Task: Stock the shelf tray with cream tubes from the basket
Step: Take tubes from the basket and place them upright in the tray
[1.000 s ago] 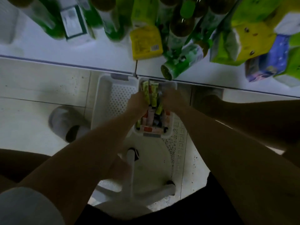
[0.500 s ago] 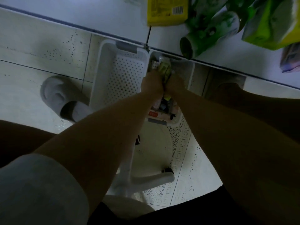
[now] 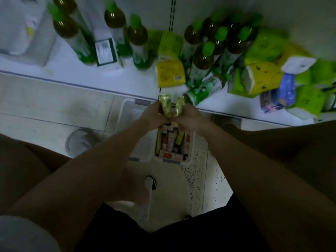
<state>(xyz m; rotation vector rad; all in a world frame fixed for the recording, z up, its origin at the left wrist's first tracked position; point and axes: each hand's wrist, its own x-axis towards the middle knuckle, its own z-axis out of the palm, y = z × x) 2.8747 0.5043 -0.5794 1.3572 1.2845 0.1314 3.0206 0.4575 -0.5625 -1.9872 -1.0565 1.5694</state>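
With the left hand (image 3: 154, 115) and right hand (image 3: 189, 117) each apparently gripping 1 green tube (image 3: 166, 106), lift both clear of the basket (image 3: 191, 142) rim.

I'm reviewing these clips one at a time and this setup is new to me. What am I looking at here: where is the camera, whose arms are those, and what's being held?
There is no machine here: a person wears a wide-angle camera on the head, looking down at their own arms and hands. The left hand grips a green tube; the right hand grips a second tube. Both are raised over a small white basket on the floor, full of mixed tubes. A larger perforated tray sits beside it on the left, mostly hidden by the left arm. Ahead is a low white shelf holding green-capped bottles, a yellow packet and bright packs. The picture is dim and blurred, so labels cannot be read.
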